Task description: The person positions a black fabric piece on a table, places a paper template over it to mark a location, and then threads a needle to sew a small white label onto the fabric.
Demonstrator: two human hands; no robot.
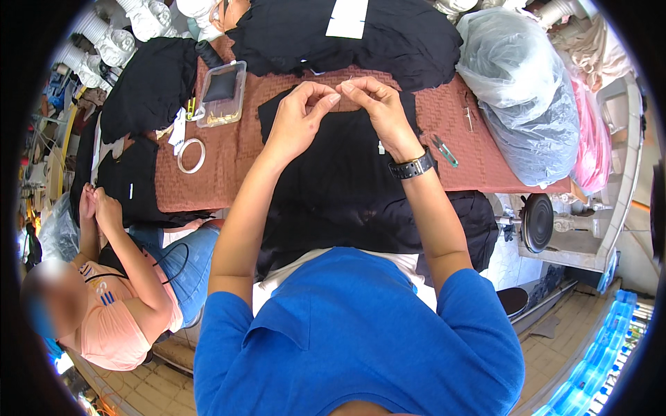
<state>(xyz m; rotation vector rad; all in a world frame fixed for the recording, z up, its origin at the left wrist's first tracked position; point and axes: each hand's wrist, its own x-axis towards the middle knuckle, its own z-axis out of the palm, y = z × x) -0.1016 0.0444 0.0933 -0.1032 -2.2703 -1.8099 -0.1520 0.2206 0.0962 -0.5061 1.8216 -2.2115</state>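
Head view: my left hand (300, 111) and right hand (378, 104) pinch something tiny, perhaps thread, above the black garment (333, 180); sewing seems unstarted.

We see a brown woven table cover (222, 173). On it at left: clear plastic tray (223, 93) with dark cloth and small pale bits inside, and a white tape ring (191, 155) near it. Right side: small thread snips (444, 150), and a big clear plastic bag (524, 90) of grey fabric, with a pink bag (593, 149) beyond it. Black fabric pile (347, 35) at the far edge. A co-worker in a peach shirt (114, 326) sits to the left, hands on another black piece (135, 184). Tiled floor (555, 340) lower right.
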